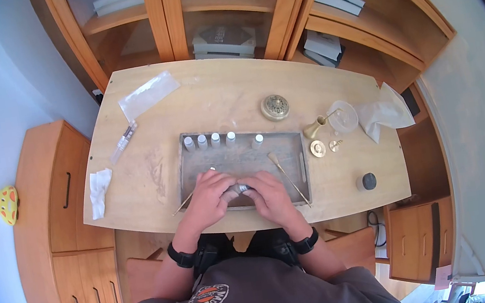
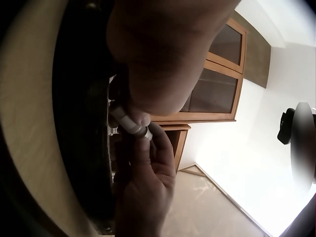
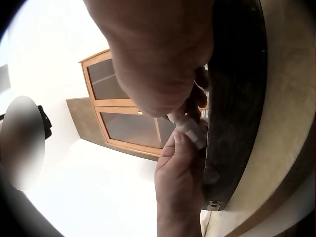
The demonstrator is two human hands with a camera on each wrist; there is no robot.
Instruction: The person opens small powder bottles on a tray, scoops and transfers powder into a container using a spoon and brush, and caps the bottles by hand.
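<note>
Over the front of the grey wooden tray (image 1: pixel 305 170), both hands meet at a small clear vial (image 1: pixel 243 188). My left hand (image 1: pixel 206 201) grips the body of this vial (image 3: pixel 192 132), its thumb along the side. The fingers of my right hand (image 1: pixel 272 195) pinch the opposite end, where a light-coloured cap or rim (image 2: pixel 147 132) shows in the left wrist view. Several white-capped vials stand along the tray's back, one (image 1: pixel 258 141) apart from the others. A white cap (image 1: pixel 213 168) shows just beyond my left hand, its lower part hidden.
A brush (image 1: pixel 286 176) leans over the tray's front right edge; a thin stick (image 1: pixel 180 208) crosses the left. Rightward are a brass vase (image 1: pixel 314 128), brass pieces, a clear bowl (image 1: pixel 343 116) and a dark jar (image 1: pixel 366 182). A patterned brass container (image 1: pixel 275 107) sits behind; tissue (image 1: pixel 100 193) lies left.
</note>
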